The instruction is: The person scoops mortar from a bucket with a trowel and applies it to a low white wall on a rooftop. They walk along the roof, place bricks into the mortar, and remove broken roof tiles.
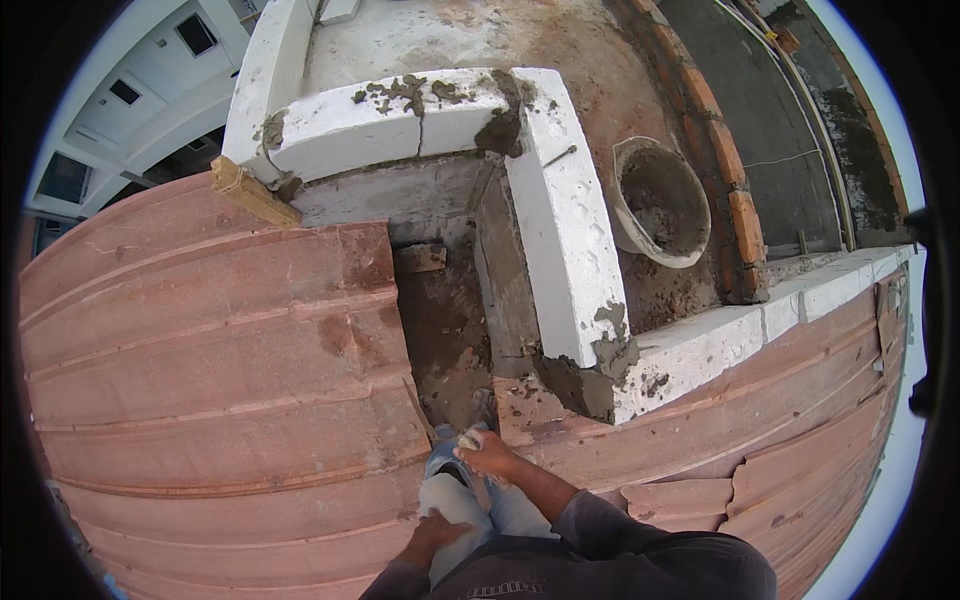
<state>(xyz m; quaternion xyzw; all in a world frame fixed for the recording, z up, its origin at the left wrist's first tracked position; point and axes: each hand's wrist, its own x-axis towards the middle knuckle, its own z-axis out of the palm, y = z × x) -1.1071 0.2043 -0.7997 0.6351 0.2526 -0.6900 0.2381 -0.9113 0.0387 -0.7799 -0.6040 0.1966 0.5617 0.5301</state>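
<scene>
My right hand (490, 457) is in front of my knees, its fingers closed round something small and pale that I cannot make out. On my left thigh rests my left hand (436, 533), holding nothing, with its fingers laid over the trouser leg (447, 497). Ahead stands a low wall of white blocks (570, 220), with grey mortar (585, 385) smeared at its corners and joints. A long nail or bolt (560, 155) lies on top of the blocks. Behind the wall sits a bucket (660, 200) coated with mortar inside.
Reddish corrugated metal sheets (220, 350) spread out to the left, with more at the right. Between them a narrow gap (445, 330) drops beside the wall. A wooden post (255, 192) stands at the wall's left end. A brick row (735, 190) runs beyond the bucket.
</scene>
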